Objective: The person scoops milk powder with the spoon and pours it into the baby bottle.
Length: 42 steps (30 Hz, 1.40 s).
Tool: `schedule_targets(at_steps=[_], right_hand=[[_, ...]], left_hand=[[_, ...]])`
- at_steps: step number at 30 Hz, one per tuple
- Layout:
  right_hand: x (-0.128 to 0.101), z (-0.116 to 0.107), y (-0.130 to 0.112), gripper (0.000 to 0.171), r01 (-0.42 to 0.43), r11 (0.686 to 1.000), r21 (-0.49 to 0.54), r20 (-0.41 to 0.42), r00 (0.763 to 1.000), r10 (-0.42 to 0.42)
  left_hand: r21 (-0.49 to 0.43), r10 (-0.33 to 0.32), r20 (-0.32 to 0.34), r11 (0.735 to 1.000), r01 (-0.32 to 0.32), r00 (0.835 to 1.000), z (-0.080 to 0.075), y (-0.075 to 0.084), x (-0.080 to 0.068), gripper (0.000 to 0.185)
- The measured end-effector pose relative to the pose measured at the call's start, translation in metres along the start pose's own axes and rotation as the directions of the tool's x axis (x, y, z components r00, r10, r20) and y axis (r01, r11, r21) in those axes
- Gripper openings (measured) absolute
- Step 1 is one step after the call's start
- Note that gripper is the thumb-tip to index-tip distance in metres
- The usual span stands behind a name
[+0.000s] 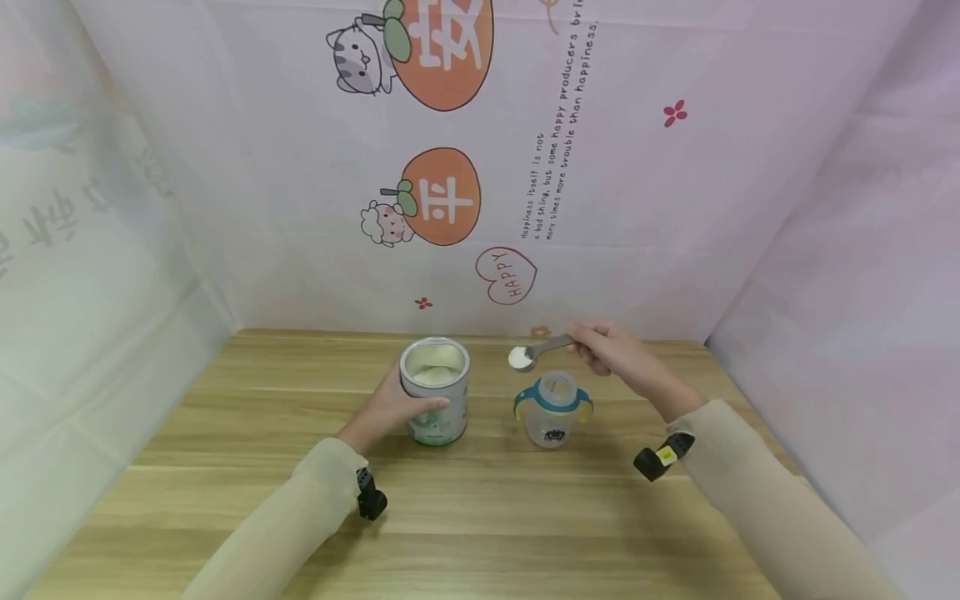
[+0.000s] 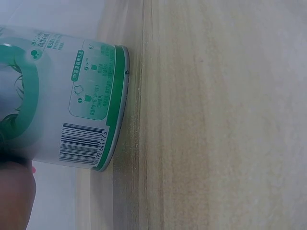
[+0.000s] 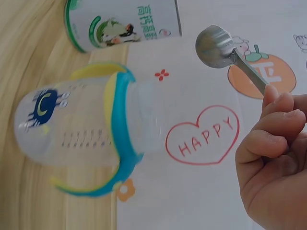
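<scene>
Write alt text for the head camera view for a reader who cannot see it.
A right hand holds a metal spoon of white powder above an open clear baby bottle with a teal collar and yellow handles, while the left hand grips an open silver tin of powder on a wooden table.

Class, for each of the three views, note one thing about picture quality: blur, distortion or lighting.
Head view: soft, even light and wide-angle bending at the edges; the spoon is slightly soft. Left wrist view: the can is sharp at its barcode, blurred toward the left hand. Right wrist view: turned sideways; the bottle looks hazy.
</scene>
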State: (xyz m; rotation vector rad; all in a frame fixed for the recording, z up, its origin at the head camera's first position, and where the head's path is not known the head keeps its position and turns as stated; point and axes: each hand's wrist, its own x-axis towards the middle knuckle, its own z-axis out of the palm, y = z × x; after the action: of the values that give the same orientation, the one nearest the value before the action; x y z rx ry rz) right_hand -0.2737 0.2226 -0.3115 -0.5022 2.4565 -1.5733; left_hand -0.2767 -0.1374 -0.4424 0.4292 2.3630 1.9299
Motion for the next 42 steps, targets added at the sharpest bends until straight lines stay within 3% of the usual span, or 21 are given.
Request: schedule_targets(at_steps=[14, 29, 33, 42], right_hand=[[-0.023, -0.020, 0.017, 0.042, 0.019, 0.998, -0.053, -0.048, 0.999, -0.021], [-0.035, -0.024, 0.028, 0.044, 0.030, 0.989, -0.148, -0.137, 0.989, -0.051], [-0.037, -0.022, 0.028, 0.046, 0.048, 0.973, -0.227, -0.145, 0.986, -0.083], [-0.041, -0.016, 0.025, 0.039, 0.056, 0.905, -0.422, -0.191, 0.970, -0.149]], left_hand=[[0.008, 0.009, -0.004, 1.000, -0.009, 1.000, 0.000, 0.004, -0.002, 0.101], [0.023, -0.020, -0.016, 1.000, 0.020, 1.000, 0.001, 0.006, -0.004, 0.102], [0.025, -0.020, -0.015, 0.999, 0.021, 1.000, 0.001, 0.006, -0.004, 0.102], [0.035, -0.019, -0.026, 0.999, 0.020, 0.999, 0.002, 0.007, -0.004, 0.103]])
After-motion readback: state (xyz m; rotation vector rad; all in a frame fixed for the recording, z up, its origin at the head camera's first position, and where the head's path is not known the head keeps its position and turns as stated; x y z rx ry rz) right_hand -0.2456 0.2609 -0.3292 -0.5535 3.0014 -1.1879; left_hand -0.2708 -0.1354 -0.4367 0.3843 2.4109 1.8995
